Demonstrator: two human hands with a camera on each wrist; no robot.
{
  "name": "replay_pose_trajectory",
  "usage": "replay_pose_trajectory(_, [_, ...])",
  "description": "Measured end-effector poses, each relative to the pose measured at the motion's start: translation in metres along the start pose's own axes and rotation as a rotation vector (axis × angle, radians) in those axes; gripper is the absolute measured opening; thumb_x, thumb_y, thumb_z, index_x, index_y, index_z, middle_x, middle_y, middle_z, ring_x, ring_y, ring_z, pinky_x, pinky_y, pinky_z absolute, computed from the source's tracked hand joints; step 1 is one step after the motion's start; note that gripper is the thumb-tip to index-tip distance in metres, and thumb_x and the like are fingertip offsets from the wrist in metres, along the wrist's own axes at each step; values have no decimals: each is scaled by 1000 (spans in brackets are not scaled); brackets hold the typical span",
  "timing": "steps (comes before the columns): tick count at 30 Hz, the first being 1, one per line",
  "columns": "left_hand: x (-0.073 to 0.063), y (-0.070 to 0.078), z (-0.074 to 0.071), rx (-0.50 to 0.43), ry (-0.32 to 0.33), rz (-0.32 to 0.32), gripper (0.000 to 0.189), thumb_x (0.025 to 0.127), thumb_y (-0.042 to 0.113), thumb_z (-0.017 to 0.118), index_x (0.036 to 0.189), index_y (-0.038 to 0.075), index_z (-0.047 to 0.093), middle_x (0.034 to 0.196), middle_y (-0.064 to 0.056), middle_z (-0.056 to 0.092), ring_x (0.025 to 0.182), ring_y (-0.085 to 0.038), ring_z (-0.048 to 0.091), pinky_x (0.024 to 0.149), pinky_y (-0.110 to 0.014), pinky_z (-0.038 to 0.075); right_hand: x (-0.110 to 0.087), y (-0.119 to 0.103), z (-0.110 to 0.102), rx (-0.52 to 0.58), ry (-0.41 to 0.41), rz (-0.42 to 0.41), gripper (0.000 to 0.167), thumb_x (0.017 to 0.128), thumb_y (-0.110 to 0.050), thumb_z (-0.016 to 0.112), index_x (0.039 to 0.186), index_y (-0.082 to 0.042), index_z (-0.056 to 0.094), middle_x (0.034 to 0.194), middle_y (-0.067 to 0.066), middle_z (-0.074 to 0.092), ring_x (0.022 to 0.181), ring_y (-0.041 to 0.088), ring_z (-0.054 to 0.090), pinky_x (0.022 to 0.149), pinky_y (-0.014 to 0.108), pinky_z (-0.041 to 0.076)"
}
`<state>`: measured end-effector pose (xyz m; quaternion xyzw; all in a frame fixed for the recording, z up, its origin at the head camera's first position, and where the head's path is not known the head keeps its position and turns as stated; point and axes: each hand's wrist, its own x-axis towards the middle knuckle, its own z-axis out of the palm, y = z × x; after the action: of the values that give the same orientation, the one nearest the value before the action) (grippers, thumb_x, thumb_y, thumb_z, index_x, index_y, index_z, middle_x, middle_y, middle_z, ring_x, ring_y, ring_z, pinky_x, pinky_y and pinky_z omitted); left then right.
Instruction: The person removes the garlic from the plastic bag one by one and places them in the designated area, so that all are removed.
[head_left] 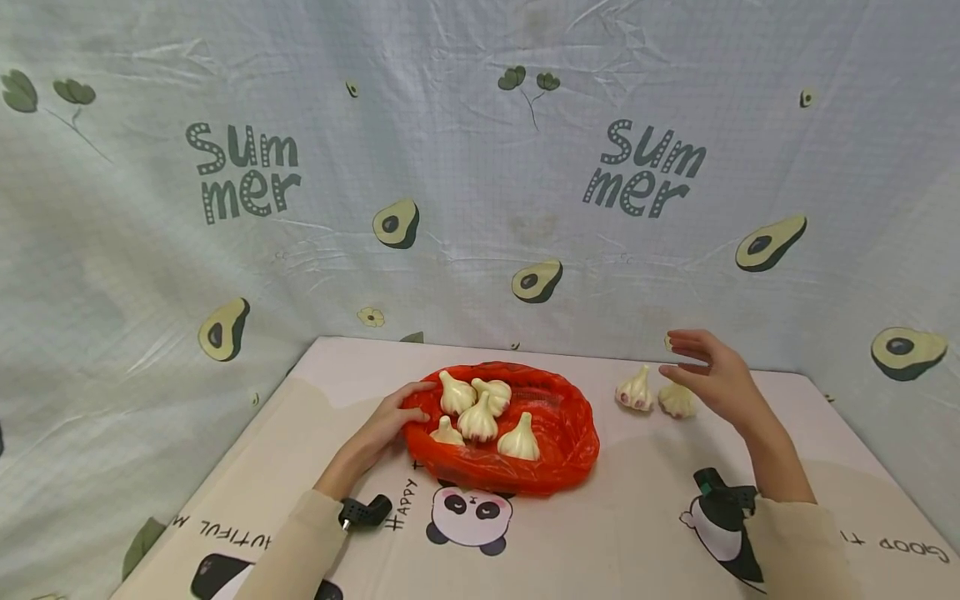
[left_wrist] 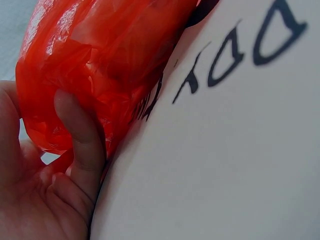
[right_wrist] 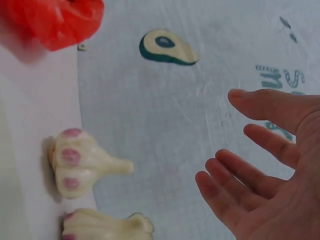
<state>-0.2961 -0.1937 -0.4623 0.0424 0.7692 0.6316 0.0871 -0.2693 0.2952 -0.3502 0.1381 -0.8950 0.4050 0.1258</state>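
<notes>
A red plastic bag (head_left: 498, 477), its rim rolled down into a bowl shape, sits mid-table with several garlic bulbs (head_left: 478, 421) inside. My left hand (head_left: 381, 427) grips the bag's left side, its fingers over the rim; in the left wrist view the hand (left_wrist: 55, 185) has digits on both sides of the red plastic. To the right of the bag, two more bulbs stand on the table: a garlic bulb with purplish spots (head_left: 634, 392) and a second garlic bulb (head_left: 677, 402). Above the second one hovers my right hand (head_left: 723, 383), fingers spread and holding nothing.
The table (head_left: 585, 542) has a pale cover printed with pandas and lettering. Behind it hangs a light cloth (head_left: 465, 167) with avocado and "summer" prints, close to the table's back edge. Small black devices (head_left: 367, 510) are strapped to both wrists.
</notes>
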Motion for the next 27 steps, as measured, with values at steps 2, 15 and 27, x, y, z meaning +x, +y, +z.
replay_pose_trajectory(2, [0, 0, 0, 3, -4, 4, 60, 90, 7, 57, 149, 13, 52, 165, -17, 37, 146, -40, 42, 122, -55, 38, 0, -6, 2, 13, 0, -24, 61, 97, -23, 72, 148, 0, 47, 145, 29, 54, 133, 45, 52, 92, 1, 46])
replay_pose_trajectory(15, [-2, 1, 1, 0, -7, -2, 60, 91, 7, 57, 150, 13, 52, 165, -17, 35, 148, -41, 39, 123, -56, 36, 8, -33, 31, 68, -98, -52, 55, 98, -21, 71, 145, -4, 49, 145, 21, 56, 133, 40, 56, 107, 36, 55])
replay_pose_trajectory(27, [-2, 0, 1, -2, 2, -1, 59, 90, 8, 57, 149, 13, 53, 166, -18, 34, 149, -41, 36, 124, -58, 32, 23, -57, 67, 70, -217, -108, 53, 94, -16, 74, 142, -6, 54, 141, 20, 61, 128, 40, 62, 104, 54, 55])
